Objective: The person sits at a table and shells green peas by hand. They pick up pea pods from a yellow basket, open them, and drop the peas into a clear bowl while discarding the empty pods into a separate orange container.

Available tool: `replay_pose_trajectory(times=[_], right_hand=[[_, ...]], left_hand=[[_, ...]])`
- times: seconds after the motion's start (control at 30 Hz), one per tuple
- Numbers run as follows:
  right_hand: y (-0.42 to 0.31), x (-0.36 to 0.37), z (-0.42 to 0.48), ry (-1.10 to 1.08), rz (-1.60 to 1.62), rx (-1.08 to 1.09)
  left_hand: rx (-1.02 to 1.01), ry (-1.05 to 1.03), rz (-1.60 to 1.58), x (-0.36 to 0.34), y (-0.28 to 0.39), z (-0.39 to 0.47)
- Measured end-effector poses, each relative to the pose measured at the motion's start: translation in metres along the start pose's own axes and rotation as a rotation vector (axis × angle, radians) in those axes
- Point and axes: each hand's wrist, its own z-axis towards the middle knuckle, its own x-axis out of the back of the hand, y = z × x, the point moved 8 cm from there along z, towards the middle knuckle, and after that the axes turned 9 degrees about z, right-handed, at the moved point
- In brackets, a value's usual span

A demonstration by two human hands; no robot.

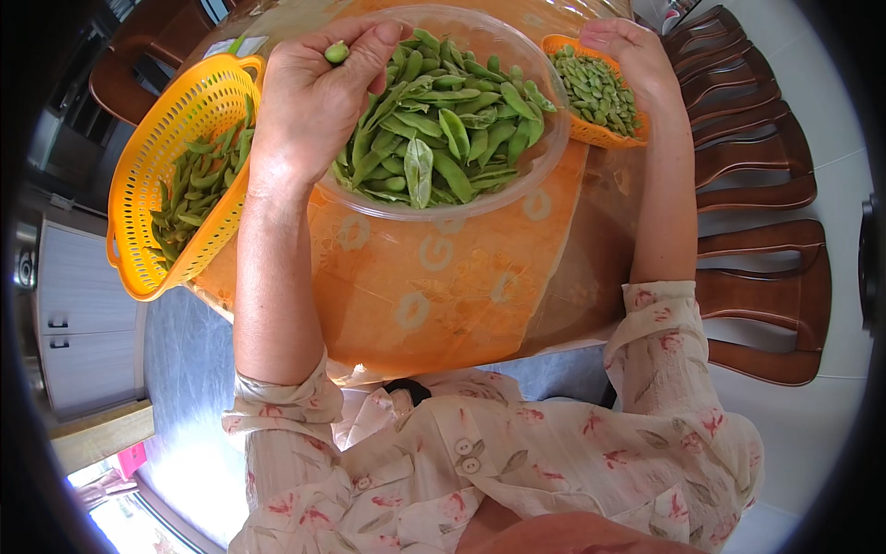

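My left hand (pixel 311 97) is raised over the left rim of a clear plastic bowl (pixel 533 163), its fingers curled. The rounded end of a green bean pod (pixel 337 52) pokes out of that fist; the rest is hidden by the fingers. Inside the bowl lie many green pods (pixel 450 97), and at least one at the front looks split open and pale. My right hand (pixel 640 62) is at the far right edge of a small orange basket (pixel 609 138) filled with shelled green beans (pixel 599 93). Its fingers are bent, and whether they hold anything is hidden.
To the left, a yellow perforated basket (pixel 131 187) with green pods (pixel 201 187) tilts at the table's edge. An orange-patterned cover (pixel 443 291) lies on the table under clear plastic. Dark wooden chairs (pixel 761 277) line the right side. White cabinets (pixel 90 311) stand at the left.
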Motion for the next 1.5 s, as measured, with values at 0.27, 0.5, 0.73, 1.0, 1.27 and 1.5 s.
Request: replay_pose_trajectory(times=[0.27, 0.5, 0.73, 1.0, 1.27, 1.5], right_hand=[[-0.070, -0.057, -0.034, -0.002, 0.261, 0.082], [-0.135, -0.163, -0.090, -0.253, 0.238, 0.452], [-0.089, -0.151, -0.071, -0.390, 0.944, -0.179], [-0.091, -0.164, -0.077, -0.425, 0.801, -0.123], [-0.106, -0.150, -0.078, -0.242, 0.511, 0.073], [-0.098, -0.148, -0.076, -0.254, 0.530, 0.019]], left_hand=[[-0.134, 0.033, 0.156, -0.007, 0.000, -0.002], [-0.213, -0.014, 0.454, -0.018, 0.022, -0.014], [-0.082, -0.220, -0.334, -0.017, 0.008, -0.003], [0.023, -0.200, -0.501, -0.020, 0.010, -0.006], [-0.174, 0.020, -0.095, -0.014, 0.009, -0.005], [-0.450, 0.236, 0.328, -0.013, 0.037, -0.020]])
